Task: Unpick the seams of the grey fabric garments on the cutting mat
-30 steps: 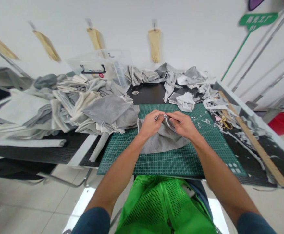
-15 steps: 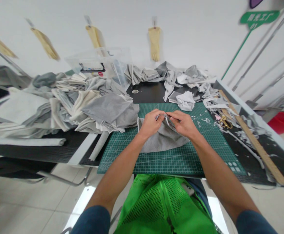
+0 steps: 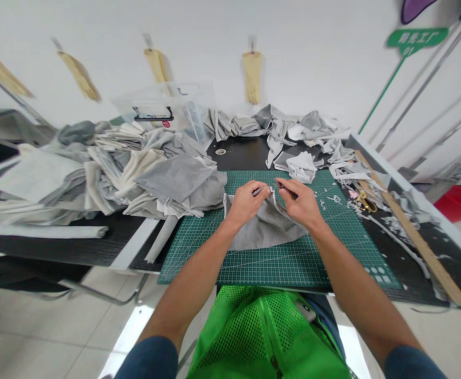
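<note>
My left hand (image 3: pixel 246 201) is closed on the white edge of a grey cloth (image 3: pixel 264 229), pinching it near its top; a bit of dark metal shows by those fingers. Just to the right, my right hand (image 3: pixel 299 201) is closed around a small dark thin tool (image 3: pixel 281 184), whose kind is too small to make out. Its tip is a short gap away from the pinched edge. The cloth hangs from the pinch and spreads over the green cutting mat (image 3: pixel 277 268).
A big heap of grey and cream cloths (image 3: pixel 175 179) lies left. Behind it stands a clear plastic box (image 3: pixel 155 100). More crumpled cloths (image 3: pixel 280 126) line the back. On the right are gold-handled scissors (image 3: pixel 365 202), white scraps and a wooden ruler (image 3: pixel 420 242). A tape roll (image 3: pixel 220 151) lies behind the mat.
My hands were together at the cloth's edge; now my right hand has drawn slightly away to the right, opening a small gap. My left hand still pinches the edge. The view has tilted slightly.
</note>
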A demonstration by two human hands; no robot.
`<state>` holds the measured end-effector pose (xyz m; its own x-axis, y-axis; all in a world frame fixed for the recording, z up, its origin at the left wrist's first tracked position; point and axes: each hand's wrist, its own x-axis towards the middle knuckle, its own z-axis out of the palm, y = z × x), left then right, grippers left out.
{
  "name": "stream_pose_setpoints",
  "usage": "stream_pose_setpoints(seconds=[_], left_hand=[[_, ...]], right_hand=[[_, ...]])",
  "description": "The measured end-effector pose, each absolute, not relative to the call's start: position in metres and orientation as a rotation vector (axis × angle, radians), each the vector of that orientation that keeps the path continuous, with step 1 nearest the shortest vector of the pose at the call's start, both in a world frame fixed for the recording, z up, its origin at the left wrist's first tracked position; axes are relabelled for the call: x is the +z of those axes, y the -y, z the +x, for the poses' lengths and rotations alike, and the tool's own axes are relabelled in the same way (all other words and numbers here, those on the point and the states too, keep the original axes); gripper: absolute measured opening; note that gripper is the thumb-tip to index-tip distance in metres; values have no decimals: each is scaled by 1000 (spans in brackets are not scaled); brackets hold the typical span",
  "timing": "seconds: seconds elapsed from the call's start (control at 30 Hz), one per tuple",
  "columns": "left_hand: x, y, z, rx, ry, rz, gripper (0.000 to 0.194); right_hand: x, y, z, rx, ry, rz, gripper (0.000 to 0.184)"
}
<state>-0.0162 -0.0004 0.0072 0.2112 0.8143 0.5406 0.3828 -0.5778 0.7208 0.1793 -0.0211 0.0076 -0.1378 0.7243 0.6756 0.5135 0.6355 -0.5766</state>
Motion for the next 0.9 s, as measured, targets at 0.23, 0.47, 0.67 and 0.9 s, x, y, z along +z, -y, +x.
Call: stream_pose_setpoints(seconds=[0.23,0.47,0.67,0.9], left_hand=[[9,2,-17,1326,-1150,2083,18],[9,2,-17,1309,-1167,2133,18],[8,1,-17,1307,-1143,2139,18],[9,2,-16,1296,-1164,2122,18]], right_hand=[[8,23,179,192,1880,-951,33],[7,24,176,114,1912,-967,34],[4,22,177,85,1926,-979,35],[4,23,177,75,1940,-979,33]])
